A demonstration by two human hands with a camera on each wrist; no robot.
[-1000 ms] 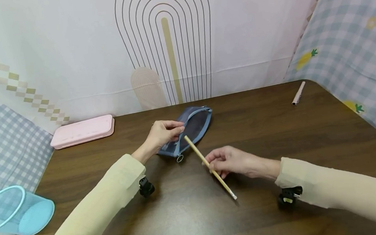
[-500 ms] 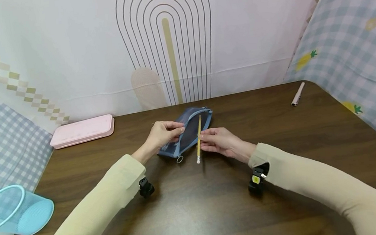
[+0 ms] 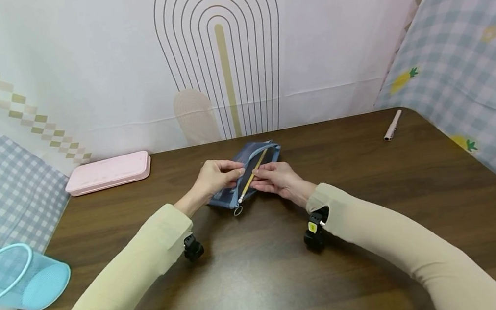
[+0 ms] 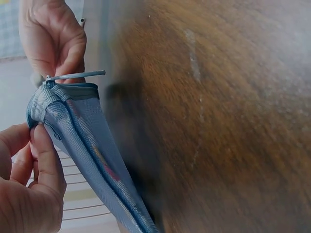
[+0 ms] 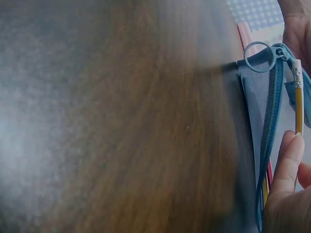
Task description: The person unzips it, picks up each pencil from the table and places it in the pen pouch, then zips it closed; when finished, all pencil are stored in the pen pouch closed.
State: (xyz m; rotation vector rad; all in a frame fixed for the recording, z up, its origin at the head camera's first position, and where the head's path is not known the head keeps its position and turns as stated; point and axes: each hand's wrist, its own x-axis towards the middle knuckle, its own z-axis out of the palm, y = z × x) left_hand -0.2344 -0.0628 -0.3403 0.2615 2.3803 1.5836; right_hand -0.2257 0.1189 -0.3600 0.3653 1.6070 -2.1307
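A blue mesh zip pouch [image 3: 245, 152] lies unzipped near the middle of the table, a ring pull [image 5: 259, 57] on its zipper. My left hand [image 3: 216, 178] pinches the near-left edge of its mouth between thumb and fingers. A yellow pencil [image 5: 299, 104] with a white eraser end slants in the pouch opening, far end inside. The right hand [image 3: 278, 179] pinches this pencil along its shaft, at the pouch's right rim. Through the right wrist view, slim pink and yellow items [image 5: 269, 174] show within the pouch. The pencil's tip is hard to make out.
A pink flat case [image 3: 110, 173] sits at the back left. On the left edge a light blue mesh cup [image 3: 47, 286] lies on its side. A pale pen [image 3: 393, 125] rests at the far right. Patterned cloth [image 3: 309, 46] hangs behind the table [image 3: 357, 189].
The right hand has carried the pencil left and away from me, turning it and bringing it down into the pouch opening. My left hand stays on the pouch edge.
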